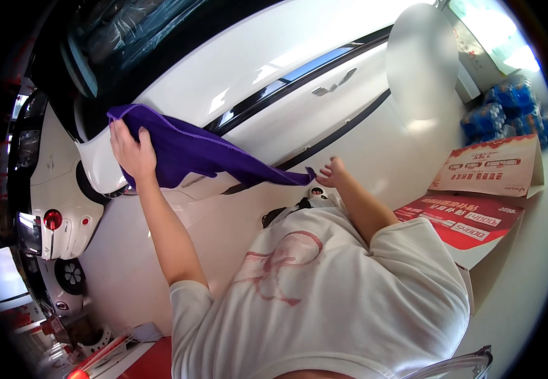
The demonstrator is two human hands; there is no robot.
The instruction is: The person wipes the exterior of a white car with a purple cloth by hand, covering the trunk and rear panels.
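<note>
My left hand (133, 150) holds one end of a purple cloth (184, 147) with a stitched edge, close to the corner of a white car (236, 71). From there the cloth stretches right and narrows to a thin tip. My right hand (333, 173) is beside that tip, its fingers apart and slightly curled, with a small gap seeming to separate them from the fabric. A silver badge (334, 83) and a glossy black strip (283, 80) mark the car's white body. Clear plastic sheeting (127, 33) shows behind the car's glass.
Another white car (58, 175) with a round red lamp stands at left. On the right are a folded printed board (463, 213) and plastic-wrapped packs of blue-topped bottles (506, 111). A red surface (148, 362) lies at lower left. Pale glossy floor (127, 265) runs between the cars and me.
</note>
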